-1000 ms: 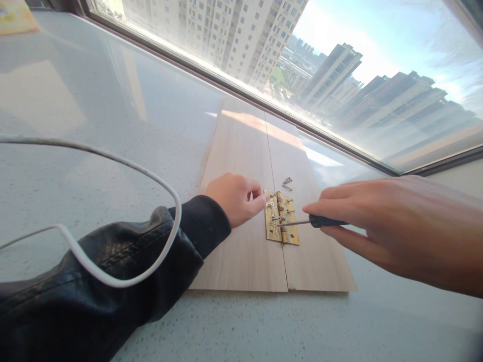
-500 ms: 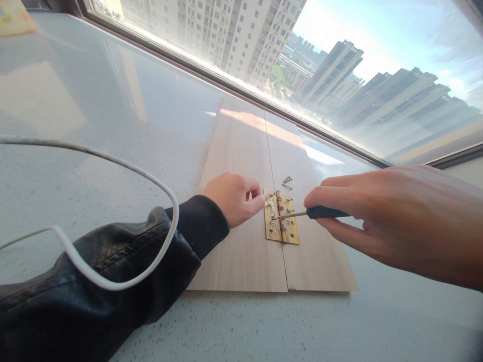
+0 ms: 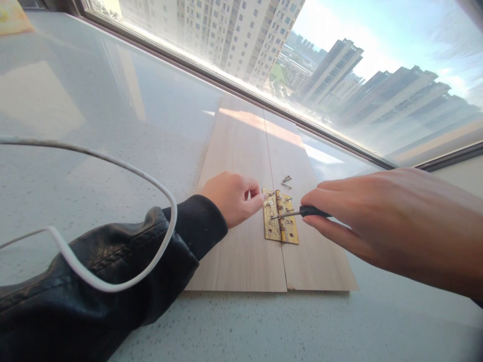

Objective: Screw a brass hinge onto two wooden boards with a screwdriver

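A brass butt hinge (image 3: 280, 232) lies opened flat across the seam of two pale wooden boards (image 3: 241, 261), with several screws standing in its holes. My left hand (image 3: 234, 198) is closed in a pinch, thumb and fingertip at the hinge's upper left edge. In my right hand (image 3: 373, 221) is a screwdriver (image 3: 315, 211) with a black handle. Its thin shaft runs left over the hinge knuckle, its tip down at a screw in the left leaf. Just above the hinge, several loose screws (image 3: 287, 182) rest on the right board.
A white cable (image 3: 124, 166) loops over my left sleeve and the speckled pale sill (image 3: 158, 130). Behind the boards runs the window frame (image 3: 241, 92), with tall buildings outside. A yellow-orange item (image 3: 14, 19) lies at the far upper left.
My right hand and the screwdriver have shifted slightly left, and the tip now sits farther left, at the screw in the left leaf. My left hand keeps its place at the hinge.
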Demonstrator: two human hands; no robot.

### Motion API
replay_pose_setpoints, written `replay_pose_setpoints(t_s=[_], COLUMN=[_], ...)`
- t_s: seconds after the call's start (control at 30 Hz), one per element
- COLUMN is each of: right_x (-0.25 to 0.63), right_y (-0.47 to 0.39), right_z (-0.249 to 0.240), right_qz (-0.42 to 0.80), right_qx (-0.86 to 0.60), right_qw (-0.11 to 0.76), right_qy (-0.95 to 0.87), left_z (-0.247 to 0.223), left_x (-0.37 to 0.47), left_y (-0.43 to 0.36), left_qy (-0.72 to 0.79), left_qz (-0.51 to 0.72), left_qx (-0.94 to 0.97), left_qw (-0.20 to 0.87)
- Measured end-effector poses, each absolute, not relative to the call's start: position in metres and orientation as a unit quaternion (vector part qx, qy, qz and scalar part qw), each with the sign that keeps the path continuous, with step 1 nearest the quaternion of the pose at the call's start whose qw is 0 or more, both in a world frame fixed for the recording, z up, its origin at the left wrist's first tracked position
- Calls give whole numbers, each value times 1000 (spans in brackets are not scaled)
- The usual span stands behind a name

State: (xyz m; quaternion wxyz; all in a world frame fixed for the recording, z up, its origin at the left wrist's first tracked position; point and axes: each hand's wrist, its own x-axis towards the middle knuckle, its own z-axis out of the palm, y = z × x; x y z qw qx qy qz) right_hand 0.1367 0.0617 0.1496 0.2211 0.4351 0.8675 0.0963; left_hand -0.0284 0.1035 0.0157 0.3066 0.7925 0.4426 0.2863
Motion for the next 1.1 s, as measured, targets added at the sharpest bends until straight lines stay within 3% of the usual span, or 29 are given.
replay_pose_setpoints(t_s=[0.1, 0.3, 0.57, 1.1], right_x=[132, 129, 135, 137], right_y=[57, 51, 57, 59], right_z=[147, 143, 146, 150], right_qz=[114, 124, 76, 113], right_qx=[421, 419, 444, 476], right_qw=[264, 241, 254, 287], right_qy=[861, 867, 856, 824], left_z=[16, 16, 16, 15], left_x=[-29, -28, -28, -27], left_y=[103, 104, 104, 103], left_qy=[440, 440, 445, 448], left_qz=[287, 284, 282, 284], left_qx=[793, 792, 792, 789], left_qw=[309, 313, 306, 310])
